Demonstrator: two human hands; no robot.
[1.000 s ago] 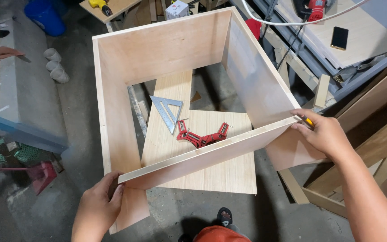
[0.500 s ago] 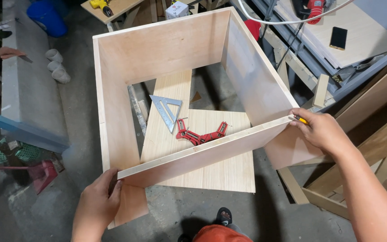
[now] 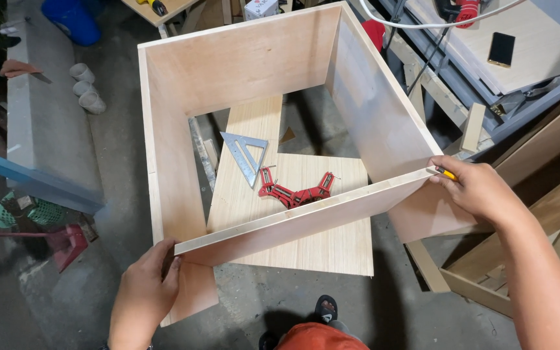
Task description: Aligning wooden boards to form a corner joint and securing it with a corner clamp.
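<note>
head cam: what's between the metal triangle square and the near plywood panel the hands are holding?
The red corner clamp lies between the metal triangle square and the near plywood panel, resting on a loose board on the floor. Head view shows it.

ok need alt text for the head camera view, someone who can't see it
Seen from above, a person's left hand and right hand hold a plywood panel across the open side of a three-sided plywood box. A metal triangle square and red corner clamp lie on boards inside.

box (image 3: 183, 78) open on top, hand-room inside, square (image 3: 244, 152) and red clamp (image 3: 296, 191) lying on boards (image 3: 312, 240) at bottom, front panel (image 3: 306, 217) closes near side, workbench (image 3: 539, 71) crowds right wall
</note>
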